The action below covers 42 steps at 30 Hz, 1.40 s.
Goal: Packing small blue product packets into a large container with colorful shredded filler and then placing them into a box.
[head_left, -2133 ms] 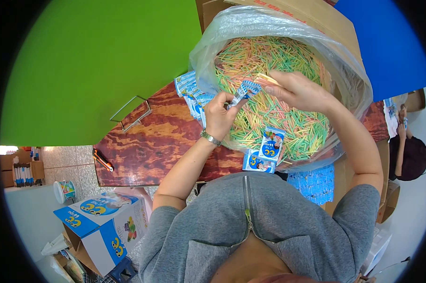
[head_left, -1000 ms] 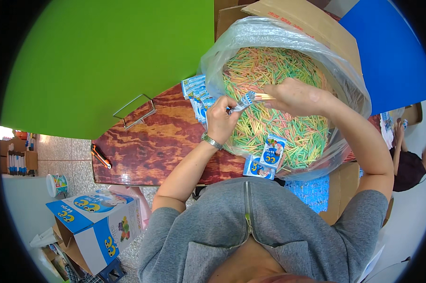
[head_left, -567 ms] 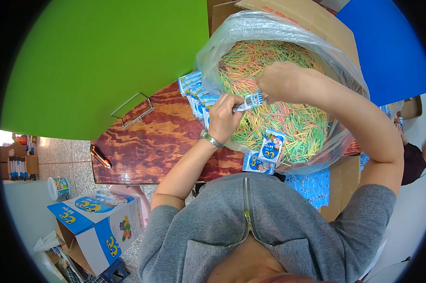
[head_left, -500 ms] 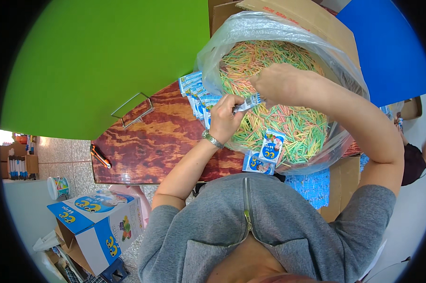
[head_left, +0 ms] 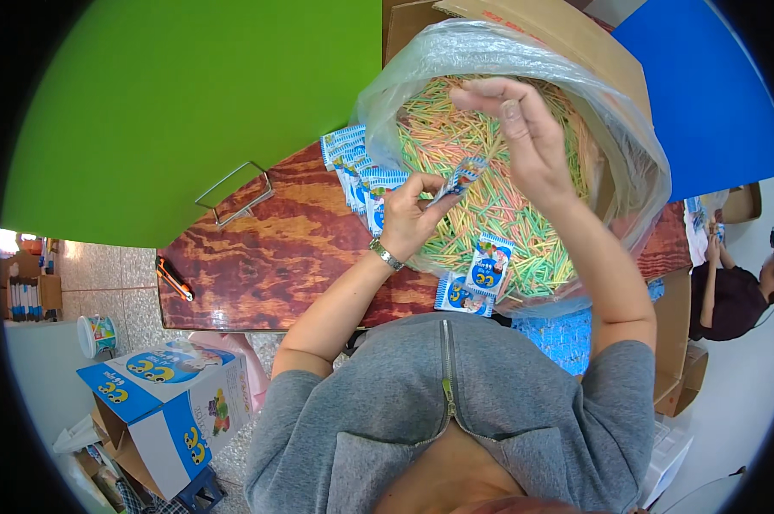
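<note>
My left hand, with a metal watch at its wrist, pinches a small blue-and-white packet upright by its lower end. Above the heap of thin pastel sticks, my right hand is raised with its fingers apart and nothing visible in them. The sticks, pink, green and yellow, fill a clear plastic bag inside a cardboard box. Overlapping packets lie on the table left of the bag. Another packet rests at the bag's near edge, partly over one more packet.
On the red-brown table lie an orange box cutter and a bent metal wire frame. A green panel borders the far left. A blue-and-white carton stands lower left. Another person sits at the far right.
My right hand has opened, turned and lifted away from the packet, its forearm swinging inward. The packet in my left hand now stands more upright. The view has shifted slightly.
</note>
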Available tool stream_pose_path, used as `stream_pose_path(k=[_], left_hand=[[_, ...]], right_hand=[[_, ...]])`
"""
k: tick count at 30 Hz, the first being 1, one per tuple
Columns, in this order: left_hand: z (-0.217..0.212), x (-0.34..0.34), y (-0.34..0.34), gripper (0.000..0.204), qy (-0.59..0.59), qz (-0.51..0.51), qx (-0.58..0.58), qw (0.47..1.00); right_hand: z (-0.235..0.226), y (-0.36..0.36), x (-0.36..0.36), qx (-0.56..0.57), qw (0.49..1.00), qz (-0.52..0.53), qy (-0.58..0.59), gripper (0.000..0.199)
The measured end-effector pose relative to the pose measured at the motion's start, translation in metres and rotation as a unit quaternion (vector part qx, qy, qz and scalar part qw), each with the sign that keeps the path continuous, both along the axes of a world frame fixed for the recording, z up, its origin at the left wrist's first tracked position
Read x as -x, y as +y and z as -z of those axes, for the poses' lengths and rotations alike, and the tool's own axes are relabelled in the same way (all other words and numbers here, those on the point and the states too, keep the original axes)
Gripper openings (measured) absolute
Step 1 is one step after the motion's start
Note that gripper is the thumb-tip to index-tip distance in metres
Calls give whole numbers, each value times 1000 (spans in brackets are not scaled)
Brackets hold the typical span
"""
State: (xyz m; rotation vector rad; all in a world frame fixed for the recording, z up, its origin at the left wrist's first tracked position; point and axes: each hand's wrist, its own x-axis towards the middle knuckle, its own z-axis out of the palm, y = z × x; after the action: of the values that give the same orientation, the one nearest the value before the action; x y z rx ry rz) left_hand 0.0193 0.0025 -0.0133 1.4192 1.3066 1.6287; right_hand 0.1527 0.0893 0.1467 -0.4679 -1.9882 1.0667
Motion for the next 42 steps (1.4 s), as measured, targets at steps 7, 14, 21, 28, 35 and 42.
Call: stream_pose_path(k=[7, 14, 21, 28, 35, 42], left_hand=[[-7, -2, -3, 24, -24, 10, 11, 1000], [-14, 1, -9, 26, -70, 15, 20, 997], [-6, 13, -30, 24, -83, 32, 2, 996], [12, 36, -66, 25, 94, -53, 105, 989], [53, 47, -55, 46, 281, -221, 175, 918], [46, 41, -42, 57, 325, -235, 115, 909]], right_hand=[[27, 2, 3, -146, 988, 32, -28, 30], [32, -7, -4, -270, 948, 40, -164, 34], [42, -21, -5, -240, 929, -64, -274, 54], [123, -18, 28, -161, 966, -86, -183, 44], [102, 0, -1, -225, 919, 22, -322, 36], [131, -14, -107, -242, 823, 3, -514, 32]])
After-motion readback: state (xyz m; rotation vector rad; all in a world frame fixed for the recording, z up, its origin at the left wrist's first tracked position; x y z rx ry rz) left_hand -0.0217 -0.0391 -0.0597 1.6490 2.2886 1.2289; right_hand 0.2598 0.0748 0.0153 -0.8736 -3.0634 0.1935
